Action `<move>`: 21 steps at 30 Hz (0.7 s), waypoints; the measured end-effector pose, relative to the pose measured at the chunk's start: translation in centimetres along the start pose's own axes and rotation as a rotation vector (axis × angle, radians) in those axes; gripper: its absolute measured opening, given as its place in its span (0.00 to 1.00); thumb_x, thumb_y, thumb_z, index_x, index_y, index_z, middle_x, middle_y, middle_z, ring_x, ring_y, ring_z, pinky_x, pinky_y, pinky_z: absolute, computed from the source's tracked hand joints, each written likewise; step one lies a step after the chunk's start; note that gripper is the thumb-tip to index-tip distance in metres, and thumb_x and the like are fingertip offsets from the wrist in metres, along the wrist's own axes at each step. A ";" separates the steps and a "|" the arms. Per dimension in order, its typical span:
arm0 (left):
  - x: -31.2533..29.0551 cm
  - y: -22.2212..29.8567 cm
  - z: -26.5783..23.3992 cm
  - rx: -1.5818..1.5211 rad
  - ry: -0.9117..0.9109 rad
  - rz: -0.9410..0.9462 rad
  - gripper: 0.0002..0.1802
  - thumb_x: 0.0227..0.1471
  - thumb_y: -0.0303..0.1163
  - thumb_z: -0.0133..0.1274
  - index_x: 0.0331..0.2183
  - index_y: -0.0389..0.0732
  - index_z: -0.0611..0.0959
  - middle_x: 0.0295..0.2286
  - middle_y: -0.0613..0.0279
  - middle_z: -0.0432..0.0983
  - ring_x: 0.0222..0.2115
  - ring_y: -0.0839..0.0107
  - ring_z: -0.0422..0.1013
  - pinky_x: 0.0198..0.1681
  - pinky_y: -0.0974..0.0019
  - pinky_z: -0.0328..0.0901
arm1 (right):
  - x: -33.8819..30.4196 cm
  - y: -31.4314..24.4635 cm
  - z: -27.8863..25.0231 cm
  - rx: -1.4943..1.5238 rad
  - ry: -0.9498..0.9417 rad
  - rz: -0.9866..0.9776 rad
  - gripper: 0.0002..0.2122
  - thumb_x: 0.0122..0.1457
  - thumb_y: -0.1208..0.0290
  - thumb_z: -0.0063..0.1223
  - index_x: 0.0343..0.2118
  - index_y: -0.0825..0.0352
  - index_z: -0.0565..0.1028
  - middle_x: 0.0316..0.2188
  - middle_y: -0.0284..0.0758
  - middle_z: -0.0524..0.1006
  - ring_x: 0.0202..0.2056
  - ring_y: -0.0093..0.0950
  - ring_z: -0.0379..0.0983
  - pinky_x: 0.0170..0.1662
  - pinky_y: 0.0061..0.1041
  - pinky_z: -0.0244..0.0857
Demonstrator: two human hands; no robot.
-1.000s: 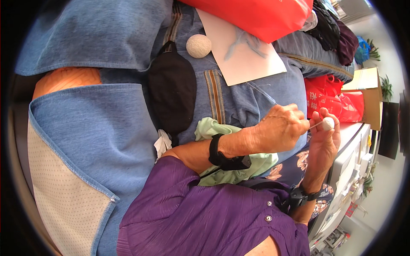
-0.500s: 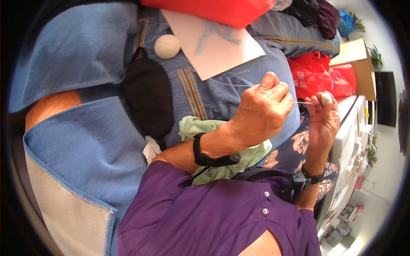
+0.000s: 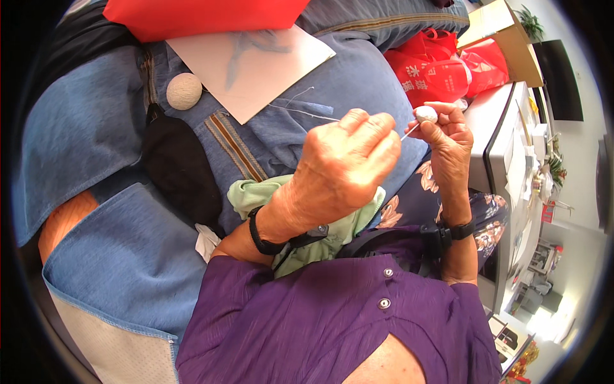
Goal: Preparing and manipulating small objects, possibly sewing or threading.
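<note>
My right hand [image 3: 449,136], raised at the right, pinches a small white ball [image 3: 426,114] that looks like wound thread between thumb and fingers. A white thread [image 3: 408,132] stretches from it to my left hand [image 3: 348,160]. That hand is closed with its back toward the view; its fingertips are partly hidden, and the thread runs through it. Past the left hand, a loose tail of thread [image 3: 300,113] trails over the blue denim cover [image 3: 358,70]. A larger round cream ball [image 3: 184,91] rests on the denim beside a sheet of white card [image 3: 256,70].
A red bag [image 3: 204,16] lies at the top, over the card's edge. A black cloth [image 3: 179,166] and a light green cloth [image 3: 249,192] lie near my left arm. Red printed bags [image 3: 435,67], a cardboard box [image 3: 502,38] and a white-topped table [image 3: 499,137] stand at the right.
The view has shifted, so the surroundings sit further left. My hands have come closer together, and the thread between them slants up to the small ball, which my right hand still holds.
</note>
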State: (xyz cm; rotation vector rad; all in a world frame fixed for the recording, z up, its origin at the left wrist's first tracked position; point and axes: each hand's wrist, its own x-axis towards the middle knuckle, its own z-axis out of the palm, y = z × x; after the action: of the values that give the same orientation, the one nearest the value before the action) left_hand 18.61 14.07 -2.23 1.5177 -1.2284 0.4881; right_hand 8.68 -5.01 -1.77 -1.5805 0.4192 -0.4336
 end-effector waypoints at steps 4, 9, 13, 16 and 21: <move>-0.1 -0.4 0.0 -0.021 0.029 -0.050 0.12 0.29 0.16 0.55 0.25 0.31 0.77 0.25 0.51 0.75 0.23 0.59 0.74 0.25 0.66 0.69 | -0.8 0.5 0.5 -0.230 -0.189 0.058 0.13 0.51 0.86 0.52 0.42 0.70 0.71 0.30 0.32 0.75 0.32 0.20 0.73 0.39 0.18 0.68; -0.6 -1.9 0.8 -0.045 0.109 -0.097 0.10 0.36 0.12 0.56 0.28 0.30 0.78 0.25 0.51 0.76 0.23 0.61 0.75 0.25 0.67 0.70 | -1.0 -1.0 1.6 -0.657 -0.480 -0.214 0.11 0.51 0.82 0.55 0.38 0.70 0.74 0.32 0.31 0.73 0.36 0.19 0.71 0.39 0.17 0.67; -1.0 -2.1 0.8 -0.032 0.159 -0.244 0.07 0.43 0.14 0.55 0.30 0.30 0.79 0.25 0.55 0.77 0.22 0.67 0.75 0.23 0.71 0.71 | -2.4 -1.9 2.6 -0.227 -0.555 -0.009 0.14 0.51 0.81 0.57 0.42 0.70 0.72 0.34 0.34 0.74 0.38 0.23 0.72 0.42 0.21 0.68; -0.9 -2.1 1.0 -0.107 0.112 -0.406 0.04 0.46 0.16 0.54 0.29 0.32 0.79 0.23 0.57 0.77 0.20 0.71 0.74 0.23 0.72 0.69 | -2.9 -3.2 3.2 0.117 -0.534 0.113 0.21 0.50 0.81 0.57 0.49 0.71 0.68 0.37 0.37 0.73 0.39 0.25 0.73 0.44 0.22 0.68; -0.6 -1.3 1.2 -0.545 -0.113 -0.679 0.02 0.50 0.22 0.53 0.28 0.33 0.80 0.19 0.62 0.76 0.18 0.77 0.72 0.21 0.75 0.66 | -3.3 -4.1 2.2 0.146 -0.597 0.047 0.24 0.50 0.78 0.58 0.52 0.73 0.65 0.38 0.40 0.73 0.38 0.27 0.74 0.44 0.24 0.69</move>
State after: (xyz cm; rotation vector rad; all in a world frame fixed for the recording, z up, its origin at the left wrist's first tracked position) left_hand 19.19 13.10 -3.76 1.3771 -0.7612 -0.3604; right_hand 7.07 -1.20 2.13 -1.4705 -0.0341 0.0543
